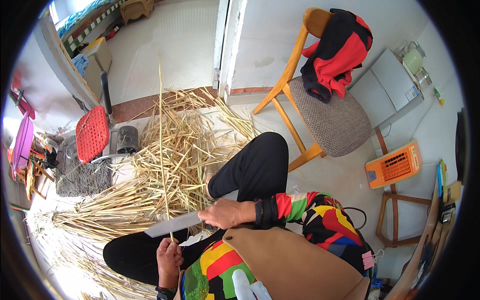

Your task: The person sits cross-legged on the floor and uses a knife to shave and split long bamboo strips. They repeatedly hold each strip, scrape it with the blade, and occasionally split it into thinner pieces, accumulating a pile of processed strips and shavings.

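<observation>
My left hand (170, 257) grips the lower end of one long straw-coloured stalk (162, 142), which stretches upward across the view. In my right hand (225, 213) is the handle end of a broad flat knife (174, 224); the handle itself is mostly hidden by my fingers. Its blade crosses the stalk just above my left fist; whether the edge touches the stalk I cannot tell. Beyond both hands spreads a pile of cut stalk pieces (176, 150) on the floor. A bundle of long stalks (101, 206) lies to the left.
A wooden chair with a grey woven seat (330, 116) stands right, a red and black garment (345, 56) over its back. At left are a red seat (92, 134), a dark metal can (127, 139) and a grey mat (80, 174). An orange heater-like appliance (394, 164) sits far right.
</observation>
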Demonstrator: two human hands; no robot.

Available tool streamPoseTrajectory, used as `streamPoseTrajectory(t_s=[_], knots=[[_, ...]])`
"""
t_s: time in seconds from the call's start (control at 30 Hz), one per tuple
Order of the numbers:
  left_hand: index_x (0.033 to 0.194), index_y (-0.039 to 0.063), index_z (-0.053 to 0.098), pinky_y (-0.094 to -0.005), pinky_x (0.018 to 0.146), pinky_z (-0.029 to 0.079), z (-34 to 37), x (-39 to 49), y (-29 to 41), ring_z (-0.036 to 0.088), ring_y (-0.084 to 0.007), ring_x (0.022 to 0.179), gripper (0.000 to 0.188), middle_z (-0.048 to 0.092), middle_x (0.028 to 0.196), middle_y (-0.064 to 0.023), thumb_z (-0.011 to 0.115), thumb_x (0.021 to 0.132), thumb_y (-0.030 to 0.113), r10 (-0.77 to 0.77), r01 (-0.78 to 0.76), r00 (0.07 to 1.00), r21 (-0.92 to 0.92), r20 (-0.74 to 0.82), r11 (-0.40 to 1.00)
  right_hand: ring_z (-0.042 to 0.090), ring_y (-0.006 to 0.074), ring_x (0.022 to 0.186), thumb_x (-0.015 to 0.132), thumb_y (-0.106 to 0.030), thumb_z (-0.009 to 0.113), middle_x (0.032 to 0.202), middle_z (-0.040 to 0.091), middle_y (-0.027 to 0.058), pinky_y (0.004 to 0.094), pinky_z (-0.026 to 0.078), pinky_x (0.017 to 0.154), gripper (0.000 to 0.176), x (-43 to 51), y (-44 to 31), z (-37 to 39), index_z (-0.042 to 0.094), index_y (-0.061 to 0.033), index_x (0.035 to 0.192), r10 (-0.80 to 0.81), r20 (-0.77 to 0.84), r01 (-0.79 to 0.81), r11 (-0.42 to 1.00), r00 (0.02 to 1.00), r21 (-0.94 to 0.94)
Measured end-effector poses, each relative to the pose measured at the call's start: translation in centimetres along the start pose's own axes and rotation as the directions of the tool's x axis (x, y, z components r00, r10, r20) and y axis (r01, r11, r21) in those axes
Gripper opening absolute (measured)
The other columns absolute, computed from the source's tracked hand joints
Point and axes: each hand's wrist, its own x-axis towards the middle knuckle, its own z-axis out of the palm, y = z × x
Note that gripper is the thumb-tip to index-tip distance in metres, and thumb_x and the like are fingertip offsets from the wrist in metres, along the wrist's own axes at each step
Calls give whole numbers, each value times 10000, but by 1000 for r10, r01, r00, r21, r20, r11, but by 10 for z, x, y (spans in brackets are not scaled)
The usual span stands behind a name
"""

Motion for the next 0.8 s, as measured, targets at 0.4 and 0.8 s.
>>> streamPoseTrajectory(t_s=[0.4,0.8], knots=[[1000,87,595,-187,373,247,-2,-1,-2,307,-27,432,67,539,673,2,546,1036,115,6,-6,1000,-6,3,1000,666,412,679,941,-244,584,704,644,181,533,503,567,196,5,2,1,531,-62,994,61,-30,-61,998,998,22],[1014,64,601,-213,432,340,-3,8,-9,413,-68,504,81,574,736,-20,556,1031,130,22,-19,999,-94,32,995,679,407,680,936,-249,599,753,654,183,537,523,558,244,4,-1,6,501,-49,1034,78,15,-77,996,997,-32]])
